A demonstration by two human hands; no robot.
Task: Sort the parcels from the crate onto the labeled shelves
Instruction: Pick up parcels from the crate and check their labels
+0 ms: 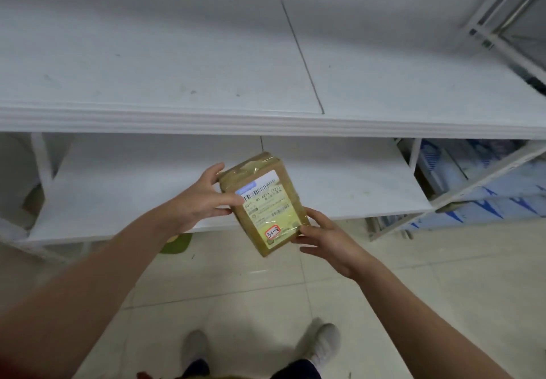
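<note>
1. The person holds a small brown taped parcel (264,204) in the air with both hands. It is in front of the lower shelf (339,180) and above the floor, touching neither.
2. The left hand (204,198) grips the parcel's left side, with the thumb on the label face and the fingers curled round the far edge.
3. The right hand (328,242) holds the near right corner, thumb on the edge and fingers curled beneath.
4. A white barcode label covers the parcel's top. A red-bordered sticker (272,232) near its lower end appears to read 3-1-8, though the writing is blurred.
5. The upper shelf (177,77) is a scuffed white board crossed by a thin dark seam (301,56).
6. The floor (266,296) is pale glossy tile. A green mat (177,244) lies partly under the lower shelf, and two grey shoes (325,340) stand below.
7. On the right, a white metal rack (484,172) stands by blue-and-white packs (487,198).
</note>
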